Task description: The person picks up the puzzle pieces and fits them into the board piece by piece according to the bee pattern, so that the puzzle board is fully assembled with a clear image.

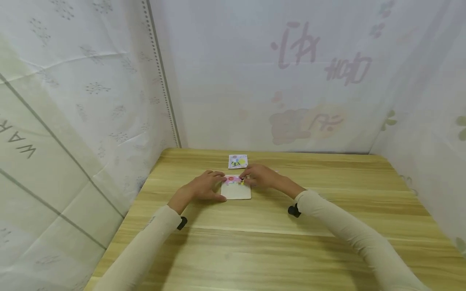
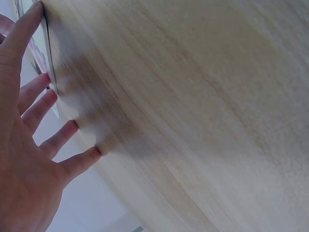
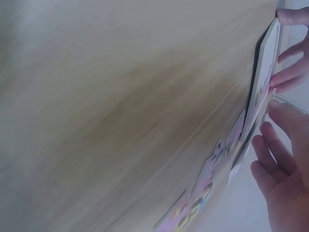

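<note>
A pale square puzzle board (image 1: 236, 192) lies on the table, with pink printed puzzle pieces (image 1: 231, 179) along its far side. My left hand (image 1: 204, 185) steadies the board's left side: the thumb is at the near corner and the index fingertip reaches the pink pieces. In the left wrist view the left fingers (image 2: 60, 137) are spread and fairly straight, two tips down on the table. At the board's far right corner my right hand (image 1: 261, 176) pinches a small puzzle piece (image 1: 242, 183) between thumb and index finger. The other right fingers (image 3: 273, 154) are bent beside the board.
A square picture card (image 1: 238, 161) with a bee on it lies just beyond the board. Several loose pink pieces (image 3: 205, 179) lie right of the board, mostly hidden by my right hand in the head view. Curtains (image 1: 262, 101) surround the wooden table (image 1: 233, 246).
</note>
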A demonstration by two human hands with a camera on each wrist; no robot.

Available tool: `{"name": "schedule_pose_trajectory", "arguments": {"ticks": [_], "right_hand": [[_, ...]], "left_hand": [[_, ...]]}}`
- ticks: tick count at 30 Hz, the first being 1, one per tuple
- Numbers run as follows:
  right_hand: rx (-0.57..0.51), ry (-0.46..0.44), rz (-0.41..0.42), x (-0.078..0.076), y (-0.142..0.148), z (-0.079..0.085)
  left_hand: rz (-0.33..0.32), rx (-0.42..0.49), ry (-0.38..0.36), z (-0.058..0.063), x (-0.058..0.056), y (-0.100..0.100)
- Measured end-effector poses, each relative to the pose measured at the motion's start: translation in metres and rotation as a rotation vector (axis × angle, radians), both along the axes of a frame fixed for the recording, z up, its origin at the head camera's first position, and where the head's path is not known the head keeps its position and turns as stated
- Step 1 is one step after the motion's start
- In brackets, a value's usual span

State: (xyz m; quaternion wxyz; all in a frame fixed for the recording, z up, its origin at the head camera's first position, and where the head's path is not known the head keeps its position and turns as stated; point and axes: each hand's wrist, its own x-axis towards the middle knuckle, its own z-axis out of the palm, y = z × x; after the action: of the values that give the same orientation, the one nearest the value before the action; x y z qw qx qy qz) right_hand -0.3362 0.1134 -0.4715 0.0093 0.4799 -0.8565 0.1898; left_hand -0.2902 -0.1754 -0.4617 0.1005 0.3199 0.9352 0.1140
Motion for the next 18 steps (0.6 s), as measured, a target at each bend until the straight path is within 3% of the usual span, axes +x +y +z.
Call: {"name": "schedule_pose_trajectory", "arguments": {"ticks": [14, 18], "right_hand": [[0.004, -0.055, 0.017, 0.004, -0.034, -0.006], [0.019, -0.033, 0.031, 0.008, -0.04, -0.007]], "left_hand": [[0.008, -0.002, 0.011, 0.001, 0.001, 0.0], [0.005, 0.008, 0.016, -0.001, 0.001, 0.0]]}}
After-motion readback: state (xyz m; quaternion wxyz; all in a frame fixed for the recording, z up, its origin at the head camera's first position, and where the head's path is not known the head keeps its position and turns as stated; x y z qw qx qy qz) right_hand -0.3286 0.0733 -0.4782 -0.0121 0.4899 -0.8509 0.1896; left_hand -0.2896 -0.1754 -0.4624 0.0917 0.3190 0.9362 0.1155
